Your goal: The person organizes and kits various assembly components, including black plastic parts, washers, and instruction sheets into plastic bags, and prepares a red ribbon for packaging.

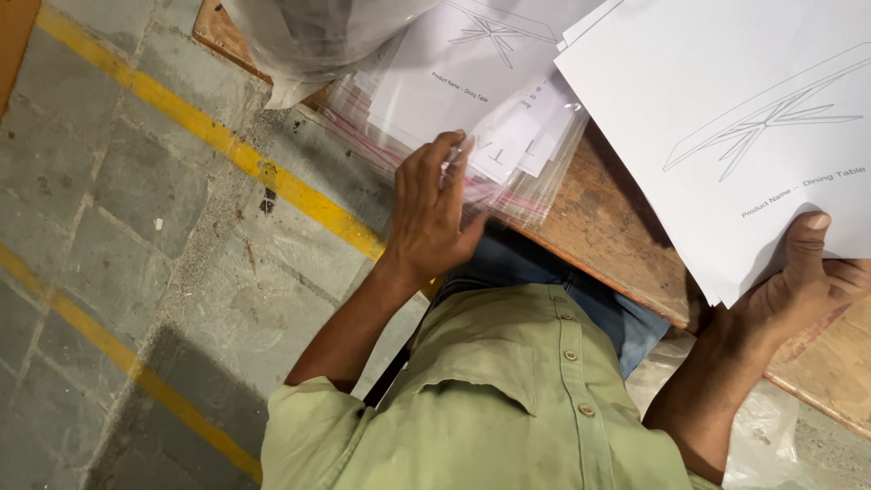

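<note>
Gripping a stack of white paper sheets (726, 109), the right hand (807, 286) sits at the right edge of the frame, its thumb pressed flat on top of the lowest corner of the stack and the other fingers (848, 277) curled underneath, so the hand is clamped on the sheets. The top sheet bears a thin line drawing of a table and fills the upper right of the frame, hanging out over the wooden tabletop (603, 227).

The left hand (431, 213) is at the centre of the frame, near the tabletop's front edge. Its fingers (445, 154) are bent and close together, their tips pinching the edge of a clear plastic bag (522, 186) with a red strip along its seal; small white paper slips lie inside and on top of it. More clear bags are piled beneath, toward the top centre.

A large bundle wrapped in clear plastic (308, 36) rests on the tabletop at the upper left. The person's green buttoned shirt (508, 399) fills the bottom centre, and a grey stone floor (109, 209) with yellow painted lines (218, 136) takes up the left side.
</note>
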